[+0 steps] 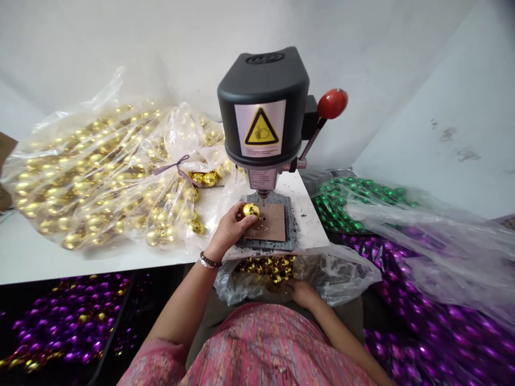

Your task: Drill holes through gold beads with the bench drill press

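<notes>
My left hand (233, 228) holds a shiny gold ball (251, 210) between thumb and fingers, over the left part of a brown board (271, 224) on the machine's base. Just above and to the right of the ball is the tip of the drill press (263, 102), a black-headed machine with a yellow warning sign. My right hand (302, 294) is low, at the opening of a clear plastic bag (341, 273) with small gold pieces (267, 266) in it. Its fingertips are among the gold pieces, and what they hold, if anything, is hidden.
Large clear bags of gold balls (100, 177) cover the white table (48, 262) at left. A red-knobbed lever (333, 103) sticks out right of the machine. Bags of green balls (346, 203) and purple balls (438, 316) lie at right. More purple balls (68, 316) are below left.
</notes>
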Tool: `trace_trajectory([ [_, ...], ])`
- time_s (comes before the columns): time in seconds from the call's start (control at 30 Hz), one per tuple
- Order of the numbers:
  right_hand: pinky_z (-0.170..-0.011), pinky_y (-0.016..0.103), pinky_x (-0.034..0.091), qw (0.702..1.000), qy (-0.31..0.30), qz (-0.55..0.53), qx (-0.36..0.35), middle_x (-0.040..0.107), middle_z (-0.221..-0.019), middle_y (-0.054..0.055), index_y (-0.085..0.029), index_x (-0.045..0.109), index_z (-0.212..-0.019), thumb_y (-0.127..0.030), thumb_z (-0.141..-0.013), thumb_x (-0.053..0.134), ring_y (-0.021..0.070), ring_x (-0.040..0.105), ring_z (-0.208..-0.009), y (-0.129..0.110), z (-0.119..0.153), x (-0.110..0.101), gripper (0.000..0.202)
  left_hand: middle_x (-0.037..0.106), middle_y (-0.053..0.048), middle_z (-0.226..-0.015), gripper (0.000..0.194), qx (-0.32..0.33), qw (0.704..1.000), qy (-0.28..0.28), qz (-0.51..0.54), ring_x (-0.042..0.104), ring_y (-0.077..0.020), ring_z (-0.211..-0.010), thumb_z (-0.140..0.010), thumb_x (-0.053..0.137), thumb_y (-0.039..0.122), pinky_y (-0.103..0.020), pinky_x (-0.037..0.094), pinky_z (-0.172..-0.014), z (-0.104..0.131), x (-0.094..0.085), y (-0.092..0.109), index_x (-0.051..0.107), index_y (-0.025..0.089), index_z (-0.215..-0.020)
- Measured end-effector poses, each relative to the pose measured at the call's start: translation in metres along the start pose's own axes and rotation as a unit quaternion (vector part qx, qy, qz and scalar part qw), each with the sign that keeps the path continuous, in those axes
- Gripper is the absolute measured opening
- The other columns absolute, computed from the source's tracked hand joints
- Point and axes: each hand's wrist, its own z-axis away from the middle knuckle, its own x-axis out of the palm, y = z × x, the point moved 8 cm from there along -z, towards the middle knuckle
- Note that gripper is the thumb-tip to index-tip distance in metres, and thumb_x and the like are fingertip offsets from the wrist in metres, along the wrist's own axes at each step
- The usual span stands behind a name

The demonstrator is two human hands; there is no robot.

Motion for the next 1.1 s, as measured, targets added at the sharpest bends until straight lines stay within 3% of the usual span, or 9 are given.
trace_trajectory([
  [0.13,-0.097,0.04,0.056,0.997,-0.062,-0.035,0.002,0.062,-0.124,0.009,-0.016,0.059,-0.123,-0.045,-0.092,0.056,0.0163,0.062,-0.111,0.001,-0.001,0.007,0.042,0.072,-0.007,-0.114,0.055,-0.003,1.0,-0.007,-0.023,0.066,-0.0231,-0.102,-0.079,0.074,0.043,-0.034,0.05,-0.093,-0.004,0.008,0.002,0.064,0.017,-0.126],
  [0.3,-0.099,0.04,0.055,0.995,-0.08,-0.058,0.003,0.062,-0.126,0.009,-0.017,0.059,-0.123,-0.045,-0.092,0.055,0.0164,0.061,-0.113,0.002,-0.001,0.009,0.042,0.073,-0.005,-0.11,0.061,-0.006,0.997,-0.008,-0.071,0.068,-0.0209,-0.094,-0.075,0.077,0.037,-0.032,0.053,-0.087,-0.006,0.013,0.012,0.062,0.017,-0.13],
  [0.57,-0.098,0.038,0.055,0.994,-0.08,-0.077,-0.017,0.062,-0.124,0.008,-0.018,0.06,-0.121,-0.045,-0.091,0.056,0.0172,0.061,-0.113,0.0,0.0,0.008,0.04,0.07,-0.008,-0.122,0.054,0.106,0.977,-0.02,-0.185,0.065,-0.024,-0.111,-0.069,0.079,0.022,-0.035,0.05,-0.101,-0.008,0.023,0.042,0.066,0.017,-0.122],
  [0.77,-0.098,0.04,0.056,0.995,-0.036,-0.077,-0.057,0.062,-0.124,0.009,-0.017,0.059,-0.122,-0.045,-0.092,0.055,0.0161,0.061,-0.112,-0.022,0.015,-0.014,0.041,0.07,-0.011,-0.125,0.067,0.041,0.991,-0.069,-0.11,0.066,-0.0254,-0.112,-0.07,0.078,0.022,-0.038,0.049,-0.103,-0.011,0.031,0.028,0.06,0.011,-0.134],
  [0.87,-0.098,0.039,0.055,0.991,-0.007,-0.081,-0.111,0.067,-0.114,0.007,-0.015,0.064,-0.112,-0.044,-0.093,0.054,0.0145,0.063,-0.107,-0.046,0.037,-0.04,0.036,0.072,-0.01,-0.122,0.068,0.026,0.994,-0.072,-0.082,0.067,-0.0258,-0.111,-0.071,0.078,0.023,-0.038,0.049,-0.102,-0.01,0.032,0.022,0.06,0.013,-0.136],
  [0.93,-0.092,0.034,0.055,0.983,0.01,-0.096,-0.157,0.071,-0.096,0.006,-0.015,0.069,-0.096,-0.043,-0.096,0.048,0.0123,0.066,-0.094,-0.065,0.057,-0.069,0.035,0.072,-0.01,-0.121,0.068,0.03,0.994,-0.068,-0.08,0.067,-0.0265,-0.11,-0.07,0.078,0.024,-0.038,0.049,-0.101,-0.01,0.032,0.02,0.06,0.013,-0.135],
  [1.0,-0.077,0.024,0.053,0.97,0.028,-0.12,-0.21,0.072,-0.08,0.003,-0.017,0.072,-0.084,-0.047,-0.096,0.045,0.0092,0.065,-0.077,-0.084,0.078,-0.109,0.041,0.073,-0.009,-0.122,0.069,0.035,0.994,-0.063,-0.079,0.067,-0.0269,-0.111,-0.07,0.079,0.025,-0.038,0.049,-0.101,-0.01,0.032,0.018,0.061,0.014,-0.136],
  [1.1,-0.066,0.02,0.049,0.945,0.116,-0.164,-0.259,0.069,-0.071,0.001,-0.019,0.072,-0.076,-0.057,-0.091,0.051,0.0079,0.063,-0.067,-0.106,0.098,-0.196,0.045,0.072,-0.008,-0.125,0.069,0.04,0.995,-0.057,-0.067,0.066,-0.0264,-0.114,-0.069,0.079,0.026,-0.037,0.048,-0.103,-0.01,0.032,0.016,0.061,0.015,-0.135],
])
